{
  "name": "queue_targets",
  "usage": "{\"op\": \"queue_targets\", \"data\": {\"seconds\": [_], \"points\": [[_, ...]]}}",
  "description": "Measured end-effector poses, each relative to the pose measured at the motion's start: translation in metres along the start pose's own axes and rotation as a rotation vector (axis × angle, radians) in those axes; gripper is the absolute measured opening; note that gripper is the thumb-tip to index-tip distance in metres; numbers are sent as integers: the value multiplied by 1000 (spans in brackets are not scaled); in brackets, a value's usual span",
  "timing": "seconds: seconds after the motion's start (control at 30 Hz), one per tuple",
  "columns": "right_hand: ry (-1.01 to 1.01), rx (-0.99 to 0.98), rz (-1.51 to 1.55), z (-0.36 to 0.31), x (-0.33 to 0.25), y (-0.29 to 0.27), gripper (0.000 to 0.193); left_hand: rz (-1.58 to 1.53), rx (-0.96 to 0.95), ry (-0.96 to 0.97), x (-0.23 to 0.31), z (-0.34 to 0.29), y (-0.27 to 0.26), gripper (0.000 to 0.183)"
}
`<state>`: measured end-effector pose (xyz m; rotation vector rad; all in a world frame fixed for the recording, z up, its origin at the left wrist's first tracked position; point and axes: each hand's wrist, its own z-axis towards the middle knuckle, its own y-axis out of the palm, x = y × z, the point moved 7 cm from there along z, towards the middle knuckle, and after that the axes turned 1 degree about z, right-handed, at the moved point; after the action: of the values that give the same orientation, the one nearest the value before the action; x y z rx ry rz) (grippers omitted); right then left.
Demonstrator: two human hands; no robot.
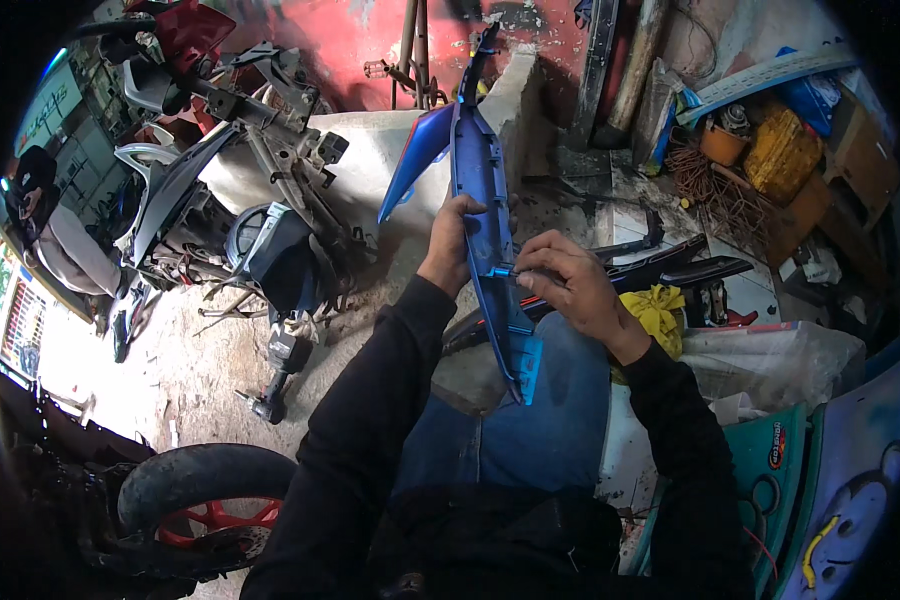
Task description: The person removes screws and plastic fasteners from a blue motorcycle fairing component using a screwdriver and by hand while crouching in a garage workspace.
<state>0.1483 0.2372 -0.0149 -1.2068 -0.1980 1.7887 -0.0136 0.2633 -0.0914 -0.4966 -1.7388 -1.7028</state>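
Note:
A long blue motorcycle body panel (485, 180) stands nearly upright above my lap, its inner side with several tabs facing me. My left hand (453, 243) is closed round its left edge at mid-length, the thumb on the inner face. My right hand (575, 283) is at the panel's right edge, fingers pinched beside a bright blue tab (498, 271). Whatever sits between those fingertips is too small to make out. The panel's lower end, with a light blue flange (526, 368), rests close to my jeans (545, 430).
A cordless drill (276, 370) lies on the floor to the left, below a stripped motorcycle frame (290, 170). A wheel with a red rim (210, 500) is at lower left. Dark panels (670, 265), a yellow bag (655, 315) and plastic-wrapped goods (770, 350) lie to the right. A person (65, 235) is far left.

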Motion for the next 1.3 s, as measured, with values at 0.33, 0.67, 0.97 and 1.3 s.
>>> {"op": "queue_targets", "data": {"seconds": [0.33,0.67,0.97,1.3], "points": [[50,61,31,0,13,10,24,140,59,146,14,-3,-4,55],[129,33,48,0,17,12,25,195,121,319,36,-17,12,70],[60,81,-75,3,6,5,18,180,149,350,43,-26,18,69],[-102,101,-277,3,-6,3,18,171,181,365,40,-24,9,69]]}}
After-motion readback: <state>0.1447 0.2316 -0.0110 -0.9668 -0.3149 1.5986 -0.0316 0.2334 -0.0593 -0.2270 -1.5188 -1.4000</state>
